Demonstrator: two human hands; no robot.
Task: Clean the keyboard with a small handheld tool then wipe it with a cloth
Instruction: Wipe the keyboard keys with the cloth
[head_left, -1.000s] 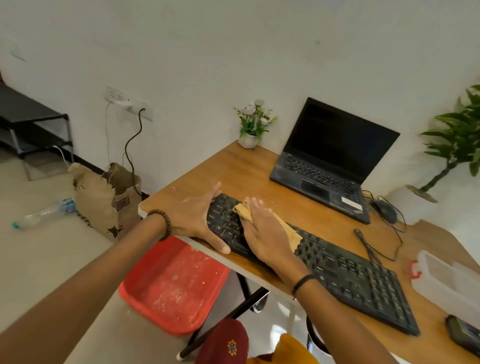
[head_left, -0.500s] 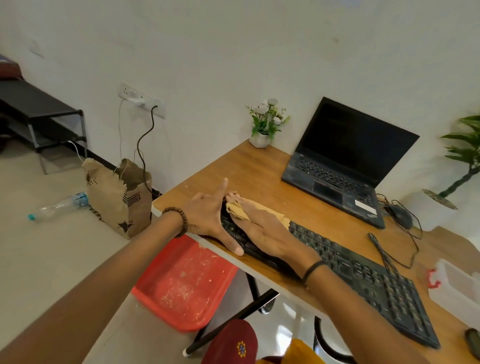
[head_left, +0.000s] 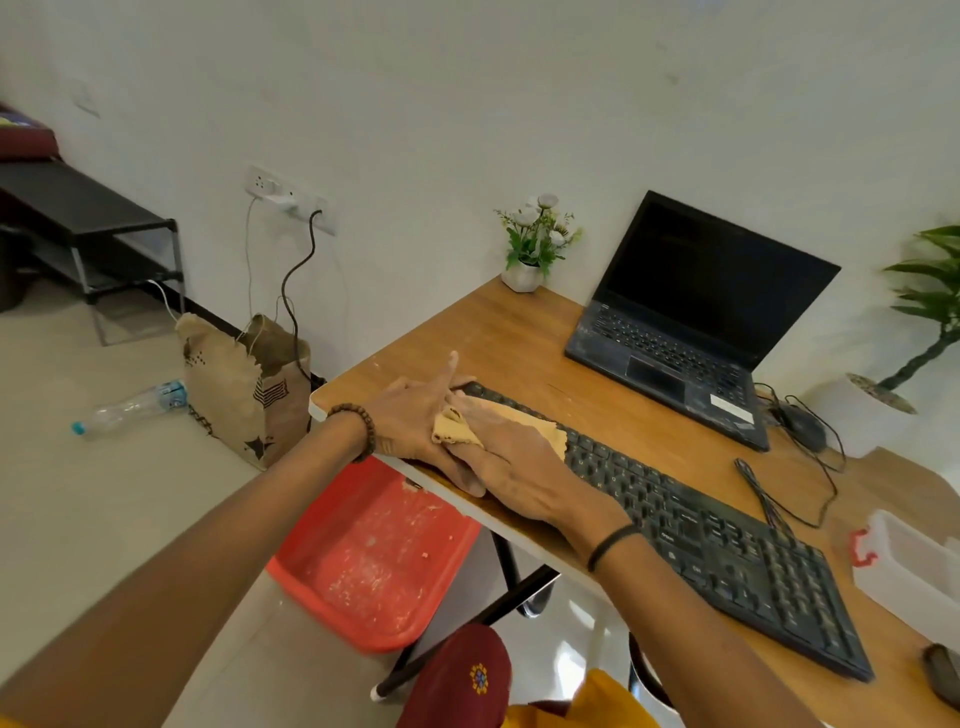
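Keyboard (head_left: 701, 530) lies diagonal on worktop (head_left: 509, 332), centre to lower right of frame. Left hand (head_left: 410, 415) spread, unclenched, rests on its left end, likely as brace against sliding. Right hand (head_left: 514, 467) flat, fingers straight, presses yellow cloth (head_left: 540, 423) onto leftmost keys. Wipe stage, judging by cloth.

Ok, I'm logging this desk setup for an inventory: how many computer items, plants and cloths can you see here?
Computer items: 3 (keyboard, laptop, mouse)
Plants: 2 (flower pot, leafy plant)
Cloths: 1 (cloth)
Total: 6
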